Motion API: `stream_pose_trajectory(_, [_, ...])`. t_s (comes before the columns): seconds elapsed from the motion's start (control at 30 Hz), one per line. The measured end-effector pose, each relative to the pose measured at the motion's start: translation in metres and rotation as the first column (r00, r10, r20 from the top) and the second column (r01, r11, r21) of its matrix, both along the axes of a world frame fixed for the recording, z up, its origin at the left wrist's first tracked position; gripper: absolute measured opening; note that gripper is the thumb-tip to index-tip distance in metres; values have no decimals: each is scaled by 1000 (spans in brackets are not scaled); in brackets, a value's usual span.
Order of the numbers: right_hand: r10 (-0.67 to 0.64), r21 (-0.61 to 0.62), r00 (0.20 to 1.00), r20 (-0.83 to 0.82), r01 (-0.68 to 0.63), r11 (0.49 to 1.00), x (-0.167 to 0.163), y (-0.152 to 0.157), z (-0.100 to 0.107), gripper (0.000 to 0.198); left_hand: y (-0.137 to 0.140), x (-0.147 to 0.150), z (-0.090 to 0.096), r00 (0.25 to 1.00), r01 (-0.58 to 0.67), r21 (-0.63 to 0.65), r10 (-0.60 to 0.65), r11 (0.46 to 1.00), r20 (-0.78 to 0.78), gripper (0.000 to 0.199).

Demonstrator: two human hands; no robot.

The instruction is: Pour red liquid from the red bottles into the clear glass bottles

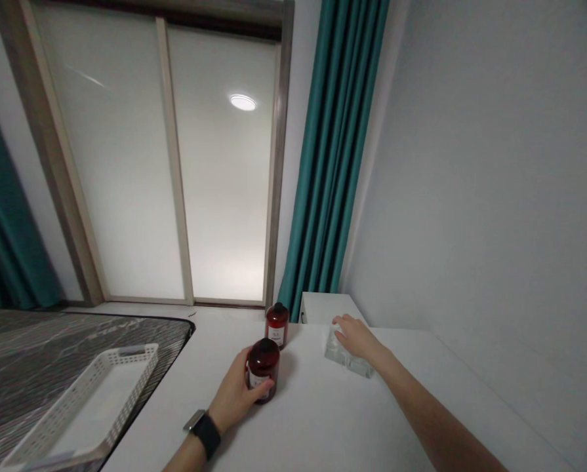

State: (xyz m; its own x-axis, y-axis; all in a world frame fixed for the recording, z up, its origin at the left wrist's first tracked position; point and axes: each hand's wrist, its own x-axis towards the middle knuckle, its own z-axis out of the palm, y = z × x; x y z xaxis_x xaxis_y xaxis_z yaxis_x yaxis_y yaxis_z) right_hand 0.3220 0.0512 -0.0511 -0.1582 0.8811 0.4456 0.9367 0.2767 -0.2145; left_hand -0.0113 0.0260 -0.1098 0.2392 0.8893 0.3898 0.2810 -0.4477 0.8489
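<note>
A dark red-brown bottle (263, 372) with a black cap and a white label stands on the white table (303, 432). My left hand (239, 387) wraps round it from the left, thumb across the front; a watch is on that wrist. Just behind it is a second matching bottle (277, 328), which no hand touches. To the right, my right hand (357, 337) has its fingers curled over a clear, glass-like container (334, 346). Another clear piece (359, 367) sits beside that container, under my wrist; its exact shape is hard to make out.
A white perforated basket (136, 393) lies at the left on a grey patterned surface (42, 354) with a black edge. Beyond the table's far edge is a small white cabinet (327, 305). A teal curtain (332, 157) hangs behind; a grey wall (494, 183) bounds the right side.
</note>
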Motion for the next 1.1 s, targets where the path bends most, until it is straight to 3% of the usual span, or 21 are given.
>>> stream_pose_trajectory(0.2, [139, -71, 990, -29, -141, 988, -13, -19, -3, 39, 1, 1, -7, 999, 13, 8, -13, 1000, 37, 62])
stream_pose_trajectory(0.37, [293, -92, 951, -95, -301, 949, -47, -51, -1, 38, -1, 3, -5, 1000, 8, 27, -8, 1000, 29, 63])
stream_pose_trajectory(0.5, [323, -10, 915, -240, -335, 942, -81, -76, -17, 36, -1, 5, -7, 999, 0, 30, -2, 1000, 43, 64])
stream_pose_trajectory(0.67, [269, 127, 810, -521, -238, 963, -107, -88, -54, 30, -1, 5, -10, 1000, -20, 33, 19, 999, 19, 62])
stream_pose_trajectory(0.83, [178, 61, 764, -620, -180, 982, -110, -91, -84, 52, 0, 6, -10, 991, -91, -10, 89, 996, -96, 54])
stream_pose_trajectory(1.0, [102, -7, 697, -709, -151, 988, -109, -90, -94, 60, 4, 8, -17, 976, -162, 35, 166, 986, -142, 58])
stream_pose_trajectory(1.1, [105, -15, 679, -726, -169, 985, -108, -88, -94, 57, 7, 5, -15, 967, -202, 81, 212, 976, -143, 72])
